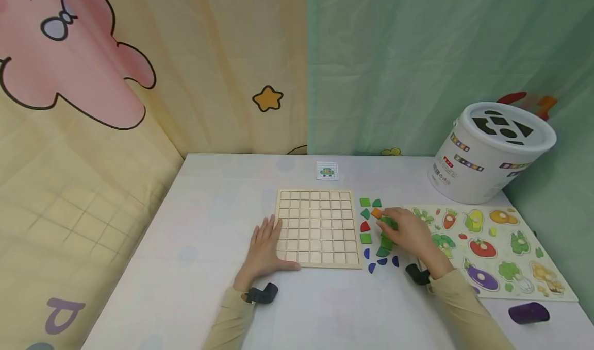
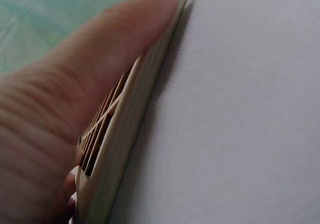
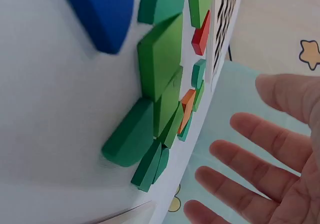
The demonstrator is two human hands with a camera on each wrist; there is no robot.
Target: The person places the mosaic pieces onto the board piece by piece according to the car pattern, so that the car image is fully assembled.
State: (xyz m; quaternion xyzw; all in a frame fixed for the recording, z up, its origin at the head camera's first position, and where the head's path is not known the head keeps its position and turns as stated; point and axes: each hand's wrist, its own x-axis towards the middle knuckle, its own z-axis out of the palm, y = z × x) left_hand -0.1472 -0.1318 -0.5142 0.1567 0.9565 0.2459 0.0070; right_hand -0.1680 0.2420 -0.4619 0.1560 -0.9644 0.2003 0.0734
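Note:
My left hand [image 1: 264,247] rests at the near left corner of a wooden grid board [image 1: 320,229]. Its fingers spread along the left side, and the thumb [image 2: 125,33] lies on the near edge. To the right of the board, my right hand [image 1: 410,231] hovers over a cluster of small blocks, partly covering them in the head view. In the right wrist view its fingers are apart and hold nothing. Around it lie green squares [image 3: 160,58], dark green rounded pieces [image 3: 130,134], an orange block [image 1: 376,213], a red block [image 1: 365,227] and several blue half-circles [image 1: 382,261].
Behind the grid board lies a small picture card [image 1: 327,171]. A white bucket [image 1: 487,180] with shape holes in its lid stands at the back right. The vegetable puzzle board [image 1: 520,296] lies under the right forearm's side, with a dark purple object [image 1: 529,313] near it.

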